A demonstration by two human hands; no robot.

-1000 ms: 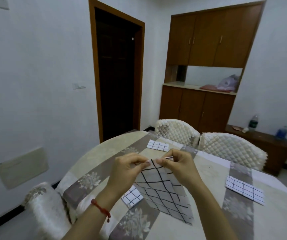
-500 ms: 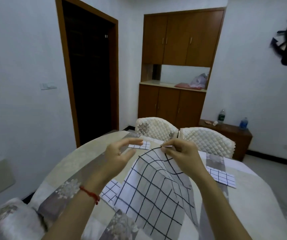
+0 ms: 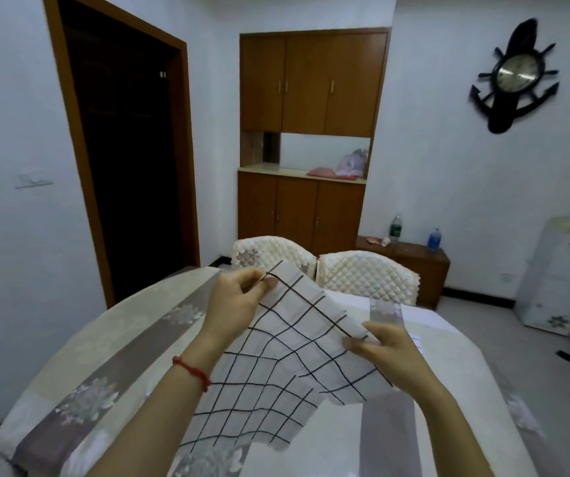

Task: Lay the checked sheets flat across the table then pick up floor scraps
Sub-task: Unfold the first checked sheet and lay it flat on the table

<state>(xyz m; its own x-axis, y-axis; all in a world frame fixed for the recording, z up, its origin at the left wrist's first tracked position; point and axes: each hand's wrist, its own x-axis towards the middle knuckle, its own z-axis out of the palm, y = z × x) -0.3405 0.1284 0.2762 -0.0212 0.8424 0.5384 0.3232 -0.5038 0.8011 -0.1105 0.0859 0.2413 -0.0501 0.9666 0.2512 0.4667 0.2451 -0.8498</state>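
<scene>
I hold a white checked sheet [image 3: 276,366] with black grid lines spread in the air above the round table [image 3: 129,339]. My left hand [image 3: 239,301] pinches its far upper corner. My right hand [image 3: 383,346] pinches the right corner, lower and closer to me. The sheet hangs between them and droops toward the tablecloth. A sliver of another checked sheet [image 3: 417,342] peeks out on the table just right of my right hand. The other small sheets are hidden behind the held one.
Two quilted white chairs [image 3: 362,273] stand at the table's far side. A dark doorway [image 3: 122,160] is at left, a wooden cabinet [image 3: 304,201] behind, a low bench [image 3: 411,259] with bottles and a white unit [image 3: 558,273] at right. A small dark scrap [image 3: 566,356] lies on the floor.
My hands have drawn apart, unfolding the sheet. The left hand, open half a second ago, has taken hold of a corner. My view has turned to the right.
</scene>
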